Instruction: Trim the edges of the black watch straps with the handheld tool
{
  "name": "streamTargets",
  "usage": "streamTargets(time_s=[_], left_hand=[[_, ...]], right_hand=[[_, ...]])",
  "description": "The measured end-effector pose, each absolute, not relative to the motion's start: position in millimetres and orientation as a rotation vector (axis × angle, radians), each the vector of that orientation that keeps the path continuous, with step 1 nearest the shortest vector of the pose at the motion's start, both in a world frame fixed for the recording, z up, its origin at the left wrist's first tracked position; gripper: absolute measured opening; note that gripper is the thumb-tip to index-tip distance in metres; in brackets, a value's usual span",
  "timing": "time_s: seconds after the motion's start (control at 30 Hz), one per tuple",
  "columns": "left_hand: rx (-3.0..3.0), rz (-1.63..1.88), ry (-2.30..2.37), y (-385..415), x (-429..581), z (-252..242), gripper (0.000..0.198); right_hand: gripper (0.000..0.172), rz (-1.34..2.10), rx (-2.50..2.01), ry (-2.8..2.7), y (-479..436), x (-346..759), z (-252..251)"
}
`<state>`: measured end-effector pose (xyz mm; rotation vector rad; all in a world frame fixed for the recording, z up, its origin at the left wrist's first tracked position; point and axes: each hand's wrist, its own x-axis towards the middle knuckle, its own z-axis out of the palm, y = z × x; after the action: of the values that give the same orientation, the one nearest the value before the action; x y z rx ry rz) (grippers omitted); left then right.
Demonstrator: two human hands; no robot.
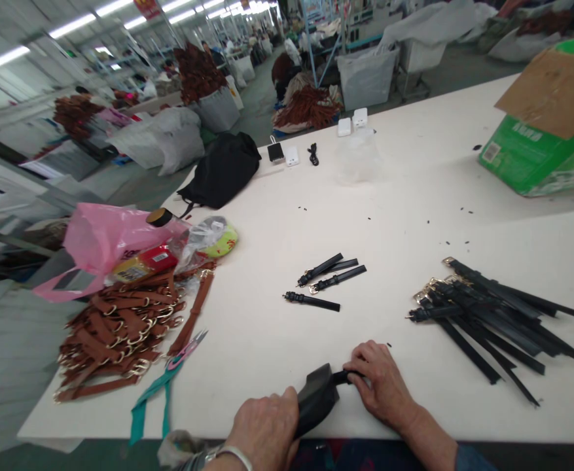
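Black handheld tool [315, 400] at near edge of counter [247, 347]: left hand [266, 425] grip wrapped round it, right hand [379, 379] grip pinched on black strap [341, 377].

Strap pile [487, 311] right of scissors [192, 348]

"Left hand [265, 428]?"
"One, bare; curled in a full grip, back uppermost, bottom centre."
"Right hand [379, 379]?"
"One, bare; thumb [361, 387] and forefinger [357, 366] in a pinch, other fingers [366, 351] bent, forearm [429, 430] slanting in from lower right."
"Spacing?"
"Near, not touching."
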<state>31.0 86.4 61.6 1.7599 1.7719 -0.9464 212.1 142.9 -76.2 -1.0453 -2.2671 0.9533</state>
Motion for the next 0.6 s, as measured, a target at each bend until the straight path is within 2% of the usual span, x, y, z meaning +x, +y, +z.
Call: streamTargets(time_s=[0.17, 0.33, 0.6], left_hand=[[1.748, -0.862, 1.785, 94, 38, 54, 0.033], [1.738, -0.878, 1.784, 87, 25, 61, 0.04], [1.723, -0.87, 1.796, 90, 33, 56, 0.036]], right_hand=[[0.013, 0.989, -1.067, -2.246, 143, 212, -76], [0.012, 1.007, -1.058, -2.259, 144, 213, -75], [0.012, 0.992, -1.085, -2.276, 144, 212, -75]])
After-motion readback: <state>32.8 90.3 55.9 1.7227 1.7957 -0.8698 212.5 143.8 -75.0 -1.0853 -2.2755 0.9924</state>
